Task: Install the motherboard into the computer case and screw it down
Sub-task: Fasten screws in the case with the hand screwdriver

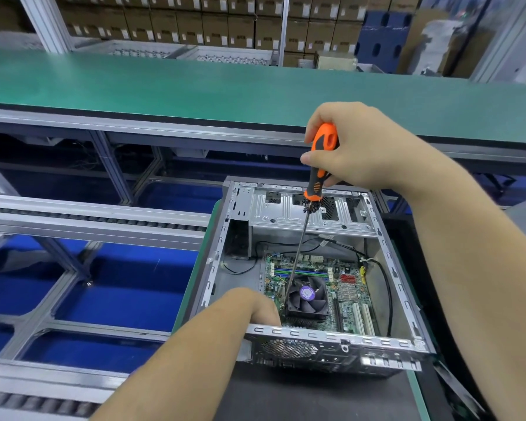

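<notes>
An open grey computer case [389, 256] lies on its side in front of me. The green motherboard [346, 296] lies flat inside it, with a black CPU fan [307, 296] at its left part. My right hand [356, 153] grips the orange and black handle of a long screwdriver [319, 165]; its thin shaft slants down to the board just left of the fan. Several small screws cling to the shaft below the handle. My left hand [249, 305] reaches over the case's near rim, its fingers hidden inside beside the fan.
The case sits on a dark mat [286, 399] at a workstation edge. A roller conveyor frame [88, 220] runs to the left over a blue floor. A green conveyor belt [195, 83] crosses behind. Stacked cardboard boxes [195, 22] stand at the back. Black cables [386, 287] loop inside the case.
</notes>
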Motion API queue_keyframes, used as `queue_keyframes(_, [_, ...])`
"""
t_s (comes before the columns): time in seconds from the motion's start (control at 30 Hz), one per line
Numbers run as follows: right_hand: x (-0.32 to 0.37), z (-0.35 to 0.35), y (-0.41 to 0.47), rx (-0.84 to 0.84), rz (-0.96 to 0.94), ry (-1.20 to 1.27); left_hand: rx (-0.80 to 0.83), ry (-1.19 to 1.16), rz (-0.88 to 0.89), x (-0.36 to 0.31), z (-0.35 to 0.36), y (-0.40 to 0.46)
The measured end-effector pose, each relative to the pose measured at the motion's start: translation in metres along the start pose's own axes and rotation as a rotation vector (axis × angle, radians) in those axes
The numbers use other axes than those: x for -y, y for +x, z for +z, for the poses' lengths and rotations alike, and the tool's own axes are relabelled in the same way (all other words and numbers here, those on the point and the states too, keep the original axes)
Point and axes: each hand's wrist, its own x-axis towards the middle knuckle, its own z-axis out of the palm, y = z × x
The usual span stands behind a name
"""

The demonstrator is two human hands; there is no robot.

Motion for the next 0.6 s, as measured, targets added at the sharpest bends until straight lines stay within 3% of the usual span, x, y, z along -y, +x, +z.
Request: queue_keyframes(0.6, [-0.0011, -0.0005, 0.0014, 0.008, 0.032, 0.029, 0.025, -0.036, -0.018, 0.0029, 0.0007, 0.0051])
